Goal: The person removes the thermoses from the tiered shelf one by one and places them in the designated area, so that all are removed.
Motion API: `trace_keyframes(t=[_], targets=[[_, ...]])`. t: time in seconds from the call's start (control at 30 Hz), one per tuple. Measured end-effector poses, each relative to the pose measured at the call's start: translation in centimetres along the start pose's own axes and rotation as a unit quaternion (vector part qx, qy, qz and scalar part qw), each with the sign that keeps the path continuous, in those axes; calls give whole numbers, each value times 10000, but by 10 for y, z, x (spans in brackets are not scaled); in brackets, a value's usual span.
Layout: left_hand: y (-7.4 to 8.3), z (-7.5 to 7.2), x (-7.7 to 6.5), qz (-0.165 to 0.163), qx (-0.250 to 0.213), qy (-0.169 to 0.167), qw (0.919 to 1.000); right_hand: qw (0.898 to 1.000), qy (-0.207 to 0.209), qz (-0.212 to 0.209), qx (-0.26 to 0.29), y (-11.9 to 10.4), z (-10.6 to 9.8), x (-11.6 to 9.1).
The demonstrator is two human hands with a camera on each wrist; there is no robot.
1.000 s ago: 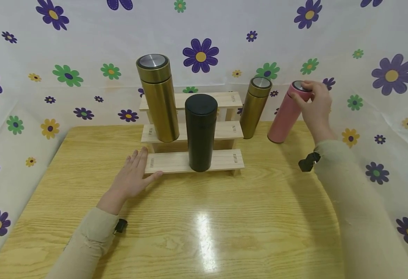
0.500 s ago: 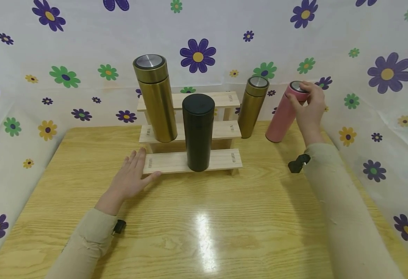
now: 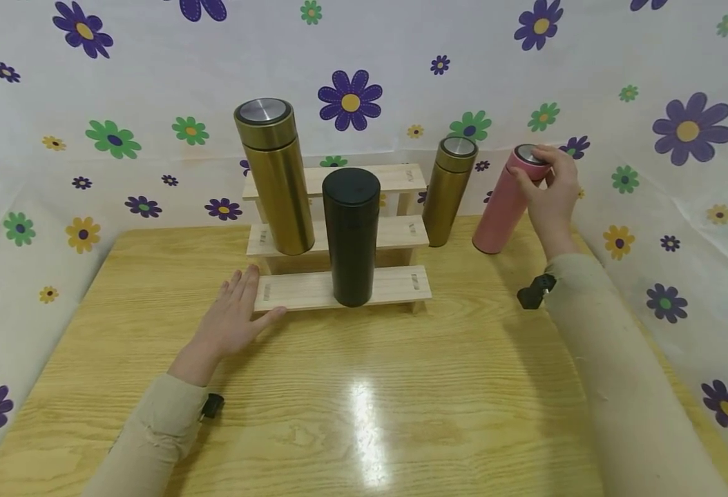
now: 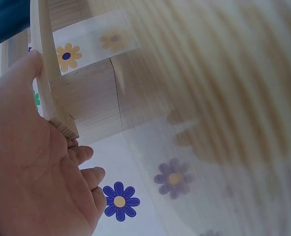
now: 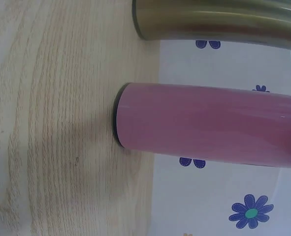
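Observation:
My right hand point(image 3: 553, 193) grips the pink thermos point(image 3: 502, 210) near its steel-topped lid, with thumb and fingers on opposite sides. In the right wrist view the base of the thermos is right at the tabletop. My left hand point(image 3: 228, 316) rests at the left end of a three-step wooden rack point(image 3: 302, 290), fingers extended and thumb along the front edge of the lowest board. A black thermos point(image 3: 353, 241) stands on that lowest step. On the middle step stands a large gold thermos point(image 3: 277, 186). Right of the rack, a smaller gold thermos point(image 3: 447, 197) stands on the table.
The rack's top step point(image 3: 389, 178) bears no bottle. In front of the rack spreads the wooden table point(image 3: 302, 393), with a bright reflection on it. A white cloth point(image 3: 215, 69) printed with flowers hangs behind and along both sides.
The head view has shifted slightly, so everything sits a little further left. My right forearm has swung a bit left while the hand keeps hold of the pink thermos. The left hand stays at the rack.

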State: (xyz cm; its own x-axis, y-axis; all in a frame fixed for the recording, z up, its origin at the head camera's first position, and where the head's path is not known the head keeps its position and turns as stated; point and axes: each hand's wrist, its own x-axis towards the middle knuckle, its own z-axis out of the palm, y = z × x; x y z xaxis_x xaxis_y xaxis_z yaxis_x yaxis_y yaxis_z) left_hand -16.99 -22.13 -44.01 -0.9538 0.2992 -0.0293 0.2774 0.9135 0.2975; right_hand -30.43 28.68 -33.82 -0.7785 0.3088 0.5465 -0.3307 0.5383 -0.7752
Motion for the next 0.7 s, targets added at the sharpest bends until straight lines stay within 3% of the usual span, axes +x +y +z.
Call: trace_keyframes(t=[0.13,0.43,0.7], targets=[[-1,1,0,5,26,13,10000,9999,-46,-57,-143,0,0,0],[1,-1,1,-7,-20,46,10000,9948,184,-656,-758,-2,1,-1],[0,-1,-1,-83,-2,-49,10000,9874,-30,-427,-1520,-20,0,-3]])
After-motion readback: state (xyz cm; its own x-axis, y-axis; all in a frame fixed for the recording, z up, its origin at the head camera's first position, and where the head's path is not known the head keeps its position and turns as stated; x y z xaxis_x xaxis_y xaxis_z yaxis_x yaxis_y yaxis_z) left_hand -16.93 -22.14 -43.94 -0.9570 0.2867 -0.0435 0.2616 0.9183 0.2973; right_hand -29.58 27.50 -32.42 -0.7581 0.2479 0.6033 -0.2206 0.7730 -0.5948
